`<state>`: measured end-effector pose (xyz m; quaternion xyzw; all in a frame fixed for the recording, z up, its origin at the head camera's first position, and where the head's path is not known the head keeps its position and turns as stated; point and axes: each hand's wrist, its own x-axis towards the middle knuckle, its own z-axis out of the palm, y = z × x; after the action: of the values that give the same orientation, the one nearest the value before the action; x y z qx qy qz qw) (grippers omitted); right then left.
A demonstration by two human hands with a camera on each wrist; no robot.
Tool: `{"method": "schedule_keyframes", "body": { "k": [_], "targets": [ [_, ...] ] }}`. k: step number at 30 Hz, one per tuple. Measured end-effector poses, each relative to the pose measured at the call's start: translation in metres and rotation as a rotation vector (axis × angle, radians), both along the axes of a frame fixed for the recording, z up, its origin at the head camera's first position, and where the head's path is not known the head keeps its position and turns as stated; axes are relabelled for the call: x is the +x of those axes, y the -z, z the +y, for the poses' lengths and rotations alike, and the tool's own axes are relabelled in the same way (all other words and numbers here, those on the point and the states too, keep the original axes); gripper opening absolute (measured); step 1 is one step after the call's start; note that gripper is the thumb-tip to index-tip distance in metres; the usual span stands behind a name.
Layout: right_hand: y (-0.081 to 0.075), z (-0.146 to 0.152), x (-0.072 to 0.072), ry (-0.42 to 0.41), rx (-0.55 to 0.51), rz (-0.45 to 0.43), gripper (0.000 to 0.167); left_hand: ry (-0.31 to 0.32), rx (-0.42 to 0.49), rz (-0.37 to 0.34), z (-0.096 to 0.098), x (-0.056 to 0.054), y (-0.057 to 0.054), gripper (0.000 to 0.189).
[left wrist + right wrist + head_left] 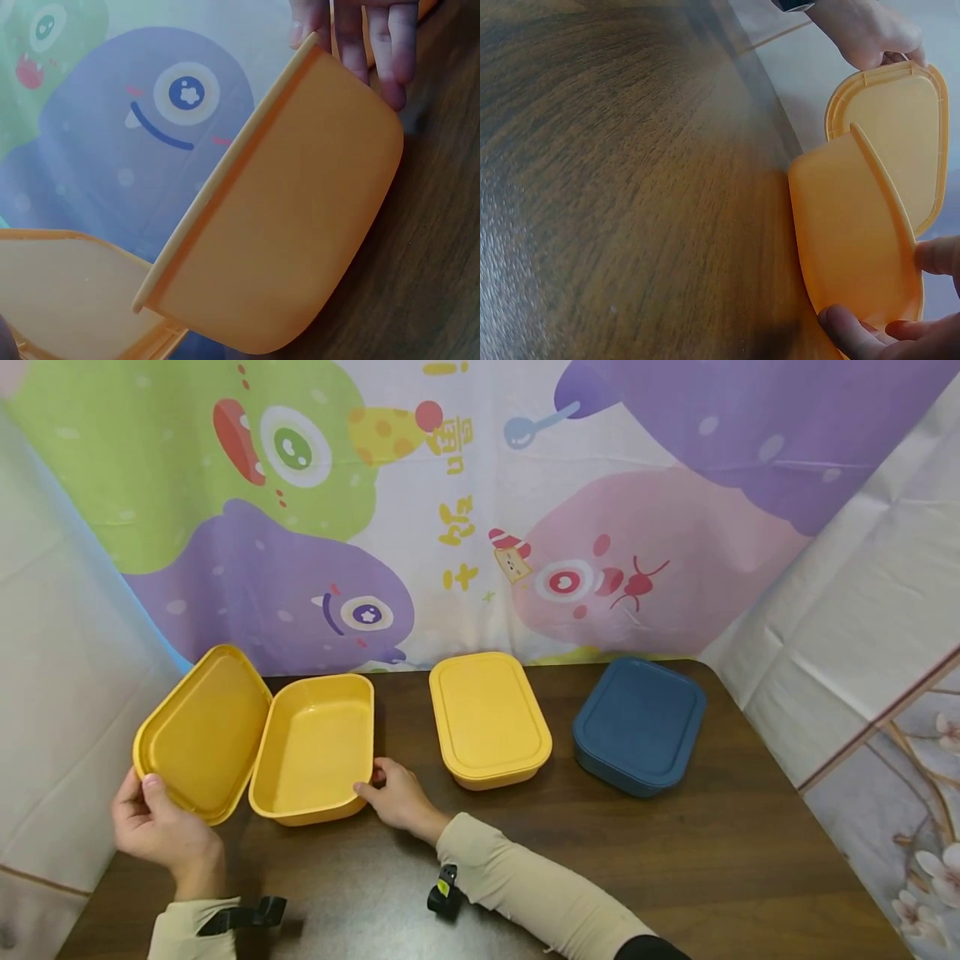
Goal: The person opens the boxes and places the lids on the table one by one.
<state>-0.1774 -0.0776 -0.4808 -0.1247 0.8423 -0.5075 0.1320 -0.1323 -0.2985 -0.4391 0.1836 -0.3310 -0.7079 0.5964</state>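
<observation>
A yellow lunch box stands uncovered on the table at the left, its inside bare. My right hand pinches the near right corner of its rim, thumb on the rim and fingers against the outer wall. Tilted up at the box's left side is the yellow lid, which my left hand grips by its near left corner, thumb on the inner face. The left wrist view shows the box's outer side wall close up. In the right wrist view the lid stands beyond the box.
A second yellow lunch box, with its lid on, stands in the middle of the table. To its right is a lidded dark blue lunch box. A cartoon-printed cloth hangs along the table's back edge.
</observation>
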Motion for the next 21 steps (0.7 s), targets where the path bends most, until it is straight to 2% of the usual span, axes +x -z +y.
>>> {"method": "schedule_keyframes", "body": {
  "k": [9,21],
  "targets": [
    [-0.0001,0.0001,-0.0001,-0.002,0.003,0.007,0.041,0.022,0.039,0.006,-0.0087,-0.0014,0.0088,0.016],
    [0.0007,0.0007,-0.0004,-0.006,-0.007,-0.005,0.039,0.055,0.117,0.034,-0.0111,0.0007,0.01,0.018]
  ]
}}
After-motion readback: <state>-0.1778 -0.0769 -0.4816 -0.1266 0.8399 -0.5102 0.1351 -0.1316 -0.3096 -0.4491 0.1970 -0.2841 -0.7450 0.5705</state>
